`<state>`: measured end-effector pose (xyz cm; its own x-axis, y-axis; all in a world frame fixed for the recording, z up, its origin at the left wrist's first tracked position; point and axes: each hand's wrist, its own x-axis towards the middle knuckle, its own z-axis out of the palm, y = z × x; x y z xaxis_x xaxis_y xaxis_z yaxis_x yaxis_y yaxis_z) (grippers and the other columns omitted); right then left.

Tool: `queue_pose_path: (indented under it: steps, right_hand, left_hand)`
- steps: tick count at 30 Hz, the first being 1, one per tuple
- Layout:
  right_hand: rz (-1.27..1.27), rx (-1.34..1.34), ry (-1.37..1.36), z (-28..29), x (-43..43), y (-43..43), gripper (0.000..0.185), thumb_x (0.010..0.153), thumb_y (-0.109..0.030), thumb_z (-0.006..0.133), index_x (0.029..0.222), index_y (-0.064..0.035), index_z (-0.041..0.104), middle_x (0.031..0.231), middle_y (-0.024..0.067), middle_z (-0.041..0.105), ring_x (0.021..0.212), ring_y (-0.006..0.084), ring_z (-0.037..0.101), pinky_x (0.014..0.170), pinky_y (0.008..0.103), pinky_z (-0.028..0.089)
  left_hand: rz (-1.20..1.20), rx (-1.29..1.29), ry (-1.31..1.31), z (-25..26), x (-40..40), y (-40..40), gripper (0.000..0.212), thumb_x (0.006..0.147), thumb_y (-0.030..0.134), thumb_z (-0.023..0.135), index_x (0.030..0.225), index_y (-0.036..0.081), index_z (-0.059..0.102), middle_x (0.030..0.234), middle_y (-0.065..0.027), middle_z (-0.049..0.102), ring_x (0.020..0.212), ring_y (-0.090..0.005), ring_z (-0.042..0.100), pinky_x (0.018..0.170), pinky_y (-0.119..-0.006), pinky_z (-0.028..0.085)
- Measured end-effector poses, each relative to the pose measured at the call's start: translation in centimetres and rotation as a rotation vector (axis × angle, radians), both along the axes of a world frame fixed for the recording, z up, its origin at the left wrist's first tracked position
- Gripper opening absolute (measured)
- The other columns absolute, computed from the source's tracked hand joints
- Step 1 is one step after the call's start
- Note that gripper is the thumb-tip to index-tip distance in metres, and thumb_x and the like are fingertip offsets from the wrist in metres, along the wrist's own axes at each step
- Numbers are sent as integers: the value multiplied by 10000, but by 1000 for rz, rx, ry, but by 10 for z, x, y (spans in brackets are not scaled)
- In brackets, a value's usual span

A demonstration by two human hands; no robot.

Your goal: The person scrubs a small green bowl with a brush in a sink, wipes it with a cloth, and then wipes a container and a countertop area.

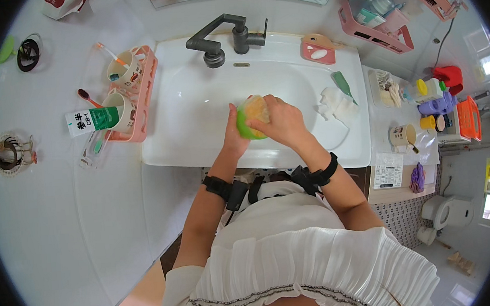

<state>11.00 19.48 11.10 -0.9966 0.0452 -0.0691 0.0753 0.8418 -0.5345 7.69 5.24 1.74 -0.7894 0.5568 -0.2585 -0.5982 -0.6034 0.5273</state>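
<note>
Above the front part of a white washbasin (192,144), my left hand (234,130) holds a bright green round item (245,129), possibly a cup or bowl, from its left side. My right hand (279,122) grips a yellowish, translucent piece (255,108), perhaps a sponge or cloth, against the green item; its exact kind is unclear. The fingers of both hands hide much of the two. A dark grey faucet (240,39) stands behind them at the basin's back. To the right, a crumpled white cloth or tissue (335,102) and a green tube (343,85) lie on the basin.
A pink rack (150,93) on the left holds cups with toothbrushes and a toothpaste tube (93,121). A pink soap dish (318,54) sits at the back right. On the right counter stand a patterned cup (402,135), a clear box (384,88) and several bottles.
</note>
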Motion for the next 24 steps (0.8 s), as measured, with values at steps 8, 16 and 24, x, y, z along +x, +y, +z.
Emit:
queue_pose_path:
  steps: [8, 16, 24]
  right_hand:
    - [-29, -272, 154, 22, 7, 14, 696, 712, -354, 819, 1282, -71, 539, 1191, 154, 593, 1003, 287, 612, 843, 380, 510]
    - [238, -637, -194, -42, 27, 53, 720, 746, -322, 803, 1350, -69, 505, 1225, 129, 596, 1081, 250, 567, 896, 383, 491]
    - [-279, -1264, -315, -72, 86, 48, 738, 773, -177, 775, 1397, -34, 408, 1216, 156, 497, 1043, 258, 602, 780, 334, 581]
  left_hand:
    - [-57, 28, -231, 3, -13, -17, 706, 992, 615, 289, 1369, 41, 456, 1344, -100, 527, 1249, -246, 501, 1072, -400, 382]
    - [-453, -182, -80, -32, -20, -28, 805, 967, 665, 266, 1367, -9, 451, 1372, -130, 518, 1273, -258, 495, 1077, -400, 384]
    - [-634, -357, 29, -39, -23, 3, 811, 956, 686, 271, 1380, 17, 446, 1354, -122, 533, 1253, -243, 510, 1054, -382, 401]
